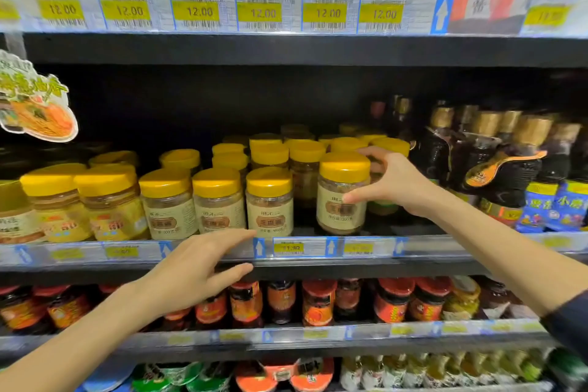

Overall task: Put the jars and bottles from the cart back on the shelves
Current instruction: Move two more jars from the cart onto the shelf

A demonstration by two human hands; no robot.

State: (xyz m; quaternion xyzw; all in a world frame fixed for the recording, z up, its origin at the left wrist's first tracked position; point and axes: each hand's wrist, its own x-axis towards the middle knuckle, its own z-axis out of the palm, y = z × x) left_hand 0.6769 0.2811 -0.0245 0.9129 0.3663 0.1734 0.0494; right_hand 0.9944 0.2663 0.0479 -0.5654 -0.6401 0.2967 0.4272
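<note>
1. The jar (342,197) is at the near edge of the middle shelf (445,245), with a gap between it and the row of jars (219,204) to its left.
2. Farther back stand other jars (300,153).
3. To its right stand bottles (496,169).

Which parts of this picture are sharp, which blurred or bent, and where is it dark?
Head view: the jar in the right hand is sharp; the lower price tags are smeared; the shelf edge bows slightly from the wide lens; the shelf back is dark.

Dark shelving (286,51), pale price-tag rails (413,247); back panel (222,99) perhaps black.
</note>
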